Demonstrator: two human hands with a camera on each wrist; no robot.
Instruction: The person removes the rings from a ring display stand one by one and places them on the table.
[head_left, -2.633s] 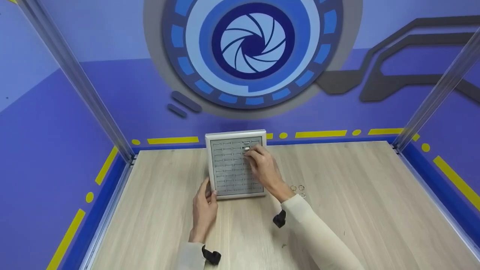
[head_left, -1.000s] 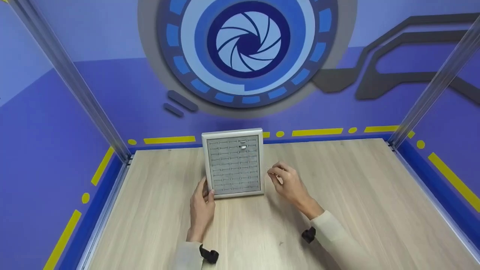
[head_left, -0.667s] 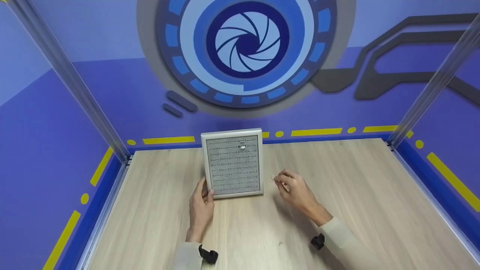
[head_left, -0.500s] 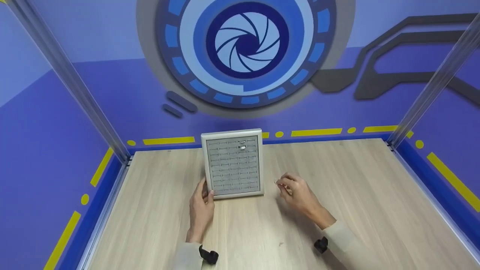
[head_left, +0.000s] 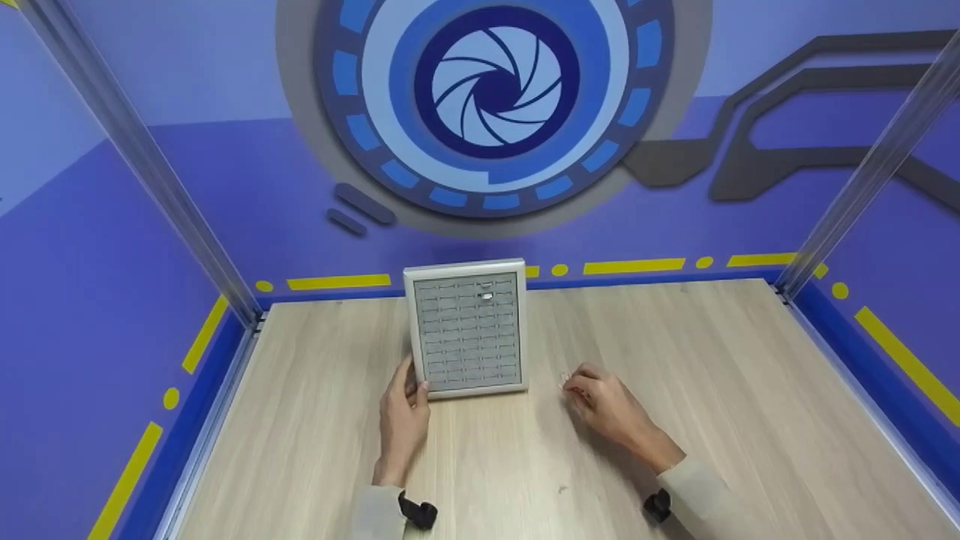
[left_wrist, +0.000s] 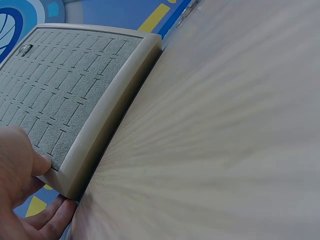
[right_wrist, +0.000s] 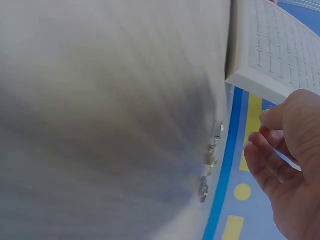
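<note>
L hand (head_left: 403, 420) grip: thumb on the near-left corner of the ring display tray (head_left: 468, 330), fingers tucked under that corner per the left wrist view (left_wrist: 30, 200), so it pinches the frame edge. Tray is tilted up w/ its far edge raised, grey slotted insert facing the person. Far from the L grip, in the tray's upper rows right of centre, one small silvery ring (head_left: 487, 296) sits in a slot; another slot just above it looks filled too, but too small to tell.

R hand (head_left: 609, 409) grip: fingers curled, thumb and forefinger tips together, low over the counter (head_left: 712, 390), just right of the tray's near-right corner. Whether anything is between the fingertips I can't tell. In the right wrist view the R hand (right_wrist: 285, 150) hangs beside a few small rings (right_wrist: 210, 157) lying loose on the counter, just left of the fingertips and apart from them, tray corner (right_wrist: 260, 60) beyond.
</note>
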